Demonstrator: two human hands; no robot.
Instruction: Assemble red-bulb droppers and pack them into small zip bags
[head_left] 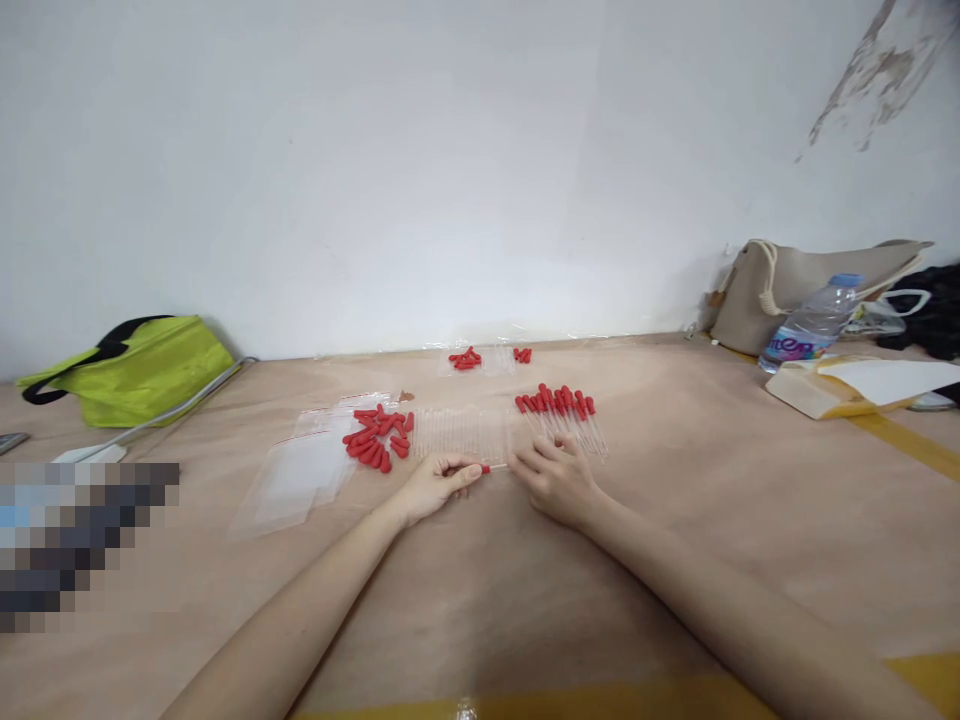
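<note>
My left hand (442, 482) pinches a red rubber dropper bulb (485, 469), its open end facing right. Opposite it, my right hand (556, 480) has its fingers closed on a thin clear dropper tube (501, 467). The tube's end meets the bulb, or nearly so; how deep it sits I cannot tell. Behind my hands lies a row of clear tubes (454, 432). Left of that row is a pile of loose red bulbs (369, 440). Just beyond my right hand, several droppers with red bulbs fitted (559, 402) lie side by side.
Flat clear plastic bags (292, 480) lie at the left. More red bulbs (466, 358) rest near the wall. A lime-green bag (157, 370) stands far left; a water bottle (814, 325), a beige bag (795, 285) and an opened envelope (814, 388) are at the right.
</note>
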